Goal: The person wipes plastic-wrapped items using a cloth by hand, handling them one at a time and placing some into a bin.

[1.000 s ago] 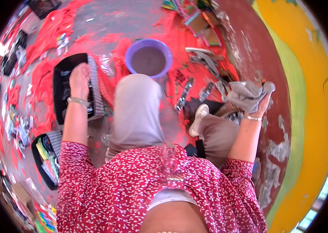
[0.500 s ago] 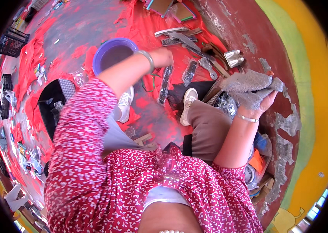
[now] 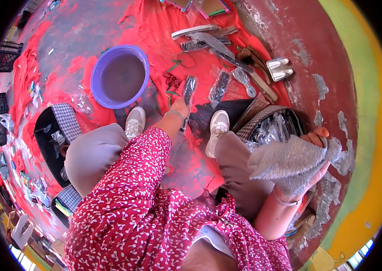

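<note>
My left hand reaches down between my feet, fingers closed at the edge of a long black item in clear plastic wrap. The fingertips are partly hidden. A second wrapped black piece lies just to its right, beside a wrapped handled piece. On the right, my raised right hand is wrapped around a folded grey fuzzy cloth, whose free end hangs toward my knee.
A purple basin of murky water stands on the floor at far left. A checked open bag holds plastic-wrapped things near my right knee. Another open case lies left. Wooden and wrapped pieces are piled ahead, beside a peeling red wall.
My left hand has come back from the far end of the wrapped black item to its middle. The right hand has lowered, bringing the grey cloth nearer. The view has shifted.
</note>
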Motion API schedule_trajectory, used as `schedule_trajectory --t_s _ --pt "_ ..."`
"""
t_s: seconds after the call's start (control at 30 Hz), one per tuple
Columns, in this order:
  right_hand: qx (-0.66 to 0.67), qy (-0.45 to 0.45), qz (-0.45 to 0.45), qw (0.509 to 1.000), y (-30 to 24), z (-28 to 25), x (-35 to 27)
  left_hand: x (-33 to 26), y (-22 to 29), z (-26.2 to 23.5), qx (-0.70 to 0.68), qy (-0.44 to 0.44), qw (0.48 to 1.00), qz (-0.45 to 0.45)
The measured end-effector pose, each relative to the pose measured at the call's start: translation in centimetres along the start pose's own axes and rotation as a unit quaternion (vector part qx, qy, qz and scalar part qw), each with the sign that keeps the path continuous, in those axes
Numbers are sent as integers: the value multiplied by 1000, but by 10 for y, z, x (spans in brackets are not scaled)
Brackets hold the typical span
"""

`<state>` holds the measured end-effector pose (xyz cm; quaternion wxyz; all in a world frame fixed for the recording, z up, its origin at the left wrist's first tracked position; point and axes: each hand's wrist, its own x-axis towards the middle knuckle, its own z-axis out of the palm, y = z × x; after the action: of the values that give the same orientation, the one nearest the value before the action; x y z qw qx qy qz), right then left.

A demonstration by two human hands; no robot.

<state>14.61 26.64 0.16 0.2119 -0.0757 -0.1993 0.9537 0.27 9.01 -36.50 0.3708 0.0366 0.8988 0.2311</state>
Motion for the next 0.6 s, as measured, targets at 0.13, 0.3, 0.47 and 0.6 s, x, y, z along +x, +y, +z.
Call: schedule_trajectory --t_s 0.13,0.3,0.47,0.6 --pt "-30 23 10 999 7 -2 6 28 1 14 54 -5 998 -18" --pt "-19 62 38 997 5 -9 7 46 -5 24 19 -12 998 -55" --pt "-21 34 37 999 12 2 5 49 -14 6 -191 -89 977 -28" --pt "-36 24 37 998 14 7 -1 20 7 -19 -611 -195 766 39"
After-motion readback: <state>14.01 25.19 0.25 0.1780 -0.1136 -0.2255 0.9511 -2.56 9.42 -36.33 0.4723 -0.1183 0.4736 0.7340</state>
